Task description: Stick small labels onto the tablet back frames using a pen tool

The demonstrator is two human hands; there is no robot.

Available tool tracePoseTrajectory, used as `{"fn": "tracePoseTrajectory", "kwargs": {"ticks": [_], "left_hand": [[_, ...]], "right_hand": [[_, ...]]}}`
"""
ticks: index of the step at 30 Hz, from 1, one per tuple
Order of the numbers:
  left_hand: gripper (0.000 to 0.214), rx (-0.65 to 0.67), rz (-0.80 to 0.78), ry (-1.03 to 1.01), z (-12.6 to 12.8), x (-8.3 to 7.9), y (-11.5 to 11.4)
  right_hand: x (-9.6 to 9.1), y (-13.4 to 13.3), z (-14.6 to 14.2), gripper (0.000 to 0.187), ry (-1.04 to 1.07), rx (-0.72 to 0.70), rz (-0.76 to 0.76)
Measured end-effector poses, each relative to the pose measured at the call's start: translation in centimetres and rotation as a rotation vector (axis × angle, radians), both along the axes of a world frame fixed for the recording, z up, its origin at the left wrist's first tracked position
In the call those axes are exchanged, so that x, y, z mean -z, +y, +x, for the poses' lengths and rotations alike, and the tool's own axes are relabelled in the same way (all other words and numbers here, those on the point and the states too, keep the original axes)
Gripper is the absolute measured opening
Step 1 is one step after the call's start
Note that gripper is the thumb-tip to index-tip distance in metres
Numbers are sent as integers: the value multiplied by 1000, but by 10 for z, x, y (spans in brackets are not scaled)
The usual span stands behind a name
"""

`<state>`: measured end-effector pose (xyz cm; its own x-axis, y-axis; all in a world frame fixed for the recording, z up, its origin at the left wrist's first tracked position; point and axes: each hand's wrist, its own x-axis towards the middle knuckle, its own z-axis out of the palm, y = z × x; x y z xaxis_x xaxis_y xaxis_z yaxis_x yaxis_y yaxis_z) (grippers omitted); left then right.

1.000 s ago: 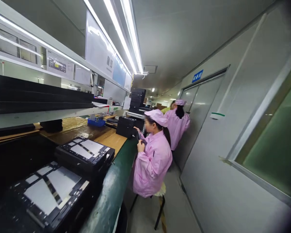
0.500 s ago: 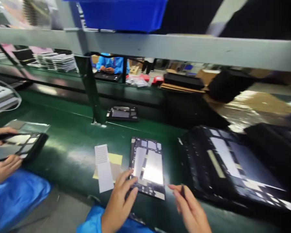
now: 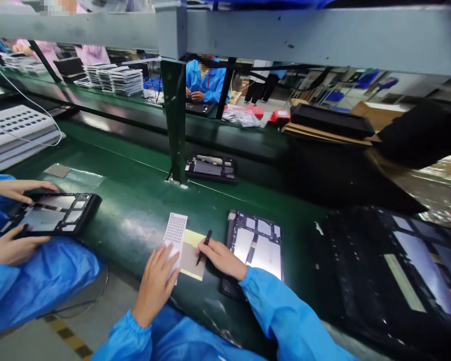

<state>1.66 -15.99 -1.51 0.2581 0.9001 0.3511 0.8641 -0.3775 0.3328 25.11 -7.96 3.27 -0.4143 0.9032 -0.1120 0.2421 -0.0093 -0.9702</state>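
1. On the green bench (image 3: 135,210) in front of me, a long line runs under a grey shelf rail (image 3: 285,35), with a green post (image 3: 176,120) standing on the surface. Looks like a factory floor, with more benches behind.
2. My left hand (image 3: 156,283) lies flat, fingers spread, on the white dotted sheet (image 3: 175,230), which sits on the yellow-edged backing (image 3: 191,253) near the front edge.
3. My right hand (image 3: 221,258) is pinched shut on a thin black pen-like tool (image 3: 204,245), its tip down on the backing. The two hands are close but apart.
4. Just right of that hand lies the tablet frame (image 3: 257,240): black rim, silvery panels inside, flat on the bench, partly under my blue sleeve (image 3: 285,316).
5. Count: one sheet, one tool, one frame by me, a second frame (image 3: 210,168) past the post, a third frame (image 3: 52,213) gripped by a co-worker's two hands on my left.
6. A black tray stack (image 3: 391,271) fills the right side, and white trays (image 3: 15,133) sit far left.
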Motion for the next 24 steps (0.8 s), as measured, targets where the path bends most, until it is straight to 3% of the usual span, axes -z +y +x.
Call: {"fn": "tracePoseTrajectory", "kwargs": {"ticks": [4, 9, 12, 18, 24], "left_hand": [[35, -168, 76, -34, -5, -4, -3], [36, 82, 8, -30, 45, -6, -6], [29, 65, -17, -45, 70, -3, -11], [26, 36, -15, -24, 75, -5, -13], [24, 7, -6, -22, 76, -10, -11]], "right_hand": [[5, 2, 4, 51, -50, 16, -30], [0, 16, 8, 47, 48, 119, -83], [0, 25, 12, 44, 127, 116, -148], [4, 31, 5, 36, 143, 146, -44], [16, 43, -19, 40, 250, 105, -83]]}}
